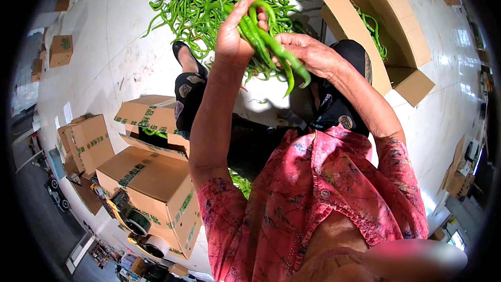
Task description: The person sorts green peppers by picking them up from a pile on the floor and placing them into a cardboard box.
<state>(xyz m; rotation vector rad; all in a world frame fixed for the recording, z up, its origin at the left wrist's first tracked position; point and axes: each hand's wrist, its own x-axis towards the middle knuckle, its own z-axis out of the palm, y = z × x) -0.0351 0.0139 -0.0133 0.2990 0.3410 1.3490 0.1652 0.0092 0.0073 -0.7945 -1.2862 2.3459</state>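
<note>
Several long green chili peppers (pixel 263 39) lie across my left hand (pixel 229 39), whose fingers are wrapped round them above the floor. My right hand (pixel 313 57) is beside it, fingers closed at the lower ends of the same peppers; its fingertips are partly hidden behind them. Beneath and beyond both hands spreads a large heap of loose green chili peppers (pixel 190 0) on the floor. To the right stands an open cardboard box (pixel 409 31) with some green peppers (pixel 373 28) inside.
At my left are an open cardboard box (pixel 151 117) with peppers in it and a taped-up box (pixel 143 169). Tape dispensers (pixel 136 222) lie against the taped one. More cartons (pixel 91 143) stand farther left. My legs and shoe (pixel 187 57) flank the heap.
</note>
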